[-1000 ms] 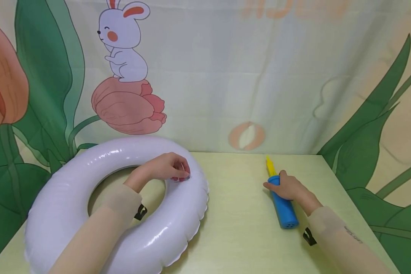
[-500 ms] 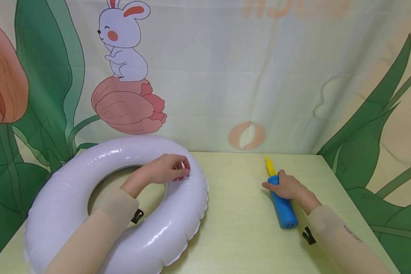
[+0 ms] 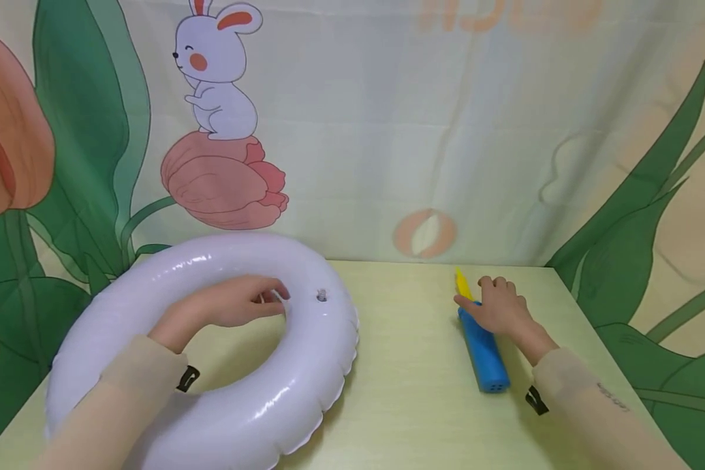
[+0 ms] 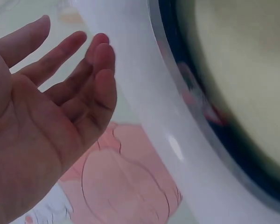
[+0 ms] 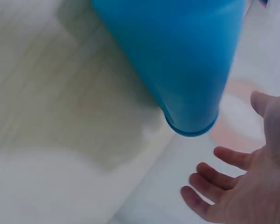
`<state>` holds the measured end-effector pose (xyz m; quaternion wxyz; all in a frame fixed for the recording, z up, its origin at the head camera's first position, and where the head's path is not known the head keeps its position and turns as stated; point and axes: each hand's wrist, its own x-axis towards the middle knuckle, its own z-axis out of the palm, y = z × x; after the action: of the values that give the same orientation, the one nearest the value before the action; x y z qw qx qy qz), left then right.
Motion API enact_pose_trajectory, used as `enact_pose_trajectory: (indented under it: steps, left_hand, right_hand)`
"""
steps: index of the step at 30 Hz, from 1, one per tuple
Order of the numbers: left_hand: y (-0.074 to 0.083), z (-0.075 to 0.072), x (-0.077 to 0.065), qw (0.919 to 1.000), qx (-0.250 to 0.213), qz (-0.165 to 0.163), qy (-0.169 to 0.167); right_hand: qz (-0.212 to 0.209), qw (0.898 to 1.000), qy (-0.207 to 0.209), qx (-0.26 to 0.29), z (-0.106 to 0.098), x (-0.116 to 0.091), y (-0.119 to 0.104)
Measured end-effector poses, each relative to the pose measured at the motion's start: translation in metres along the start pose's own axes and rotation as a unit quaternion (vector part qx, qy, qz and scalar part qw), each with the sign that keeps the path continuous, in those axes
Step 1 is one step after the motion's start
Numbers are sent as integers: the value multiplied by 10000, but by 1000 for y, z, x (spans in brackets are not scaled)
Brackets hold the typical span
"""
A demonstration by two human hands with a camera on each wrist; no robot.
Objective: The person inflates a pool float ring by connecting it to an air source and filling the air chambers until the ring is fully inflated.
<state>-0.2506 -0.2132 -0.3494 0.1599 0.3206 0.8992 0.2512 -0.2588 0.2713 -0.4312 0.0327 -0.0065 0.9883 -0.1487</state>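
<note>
A white inflatable swim ring (image 3: 305, 365) lies on the left side of the table. Its small clear valve (image 3: 322, 296) stands up on the right part of the tube. My left hand (image 3: 243, 301) hovers over the ring's hole, fingertips near the inner edge; the left wrist view shows its fingers loosely bent with nothing in them. A blue hand pump (image 3: 484, 359) with a yellow nozzle (image 3: 463, 284) lies to the right. Over the pump's upper end is my right hand (image 3: 501, 310), fingers spread. In the right wrist view the hand (image 5: 242, 182) is apart from the pump (image 5: 177, 70).
The pale yellow-green table (image 3: 405, 365) carries the ring and pump. Behind it hangs a curtain (image 3: 358, 130) printed with a rabbit, tulips and leaves. Black clips (image 3: 536, 400) hang at both sleeves.
My left hand has drawn back leftward from the valve, uncovering it. My right hand has loosened from the pump and risen off it. The pump has barely moved.
</note>
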Motion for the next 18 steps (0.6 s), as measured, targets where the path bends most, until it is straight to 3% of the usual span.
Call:
enact_pose_trajectory:
  steps: [3,6,8,12,15,18]
  left_hand:
    - [-10,-11,-22,10000,9,-22,46]
    - [-21,-22,-43,9994,-18,-321,93]
    - [-29,-30,-55,9984,-52,-552,134]
    - [-48,-42,-79,9951,-193,-960,164]
    - [-66,-47,-98,9921,-304,-1191,250]
    - [-83,-52,-118,9900,-266,-1287,510]
  right_hand:
    - [-388,9986,345,106,-2,-3,-4]
    - [-1018,9918,581,505,-7,-7,-11]
    - [-1491,9833,521,907,-12,-10,-18]
    - [-2046,9604,-397,1849,-20,-20,-37]
    - [-2030,9394,-1242,2466,-17,-25,-53]
    - [-1940,9194,-1696,2973,-6,-25,-68]
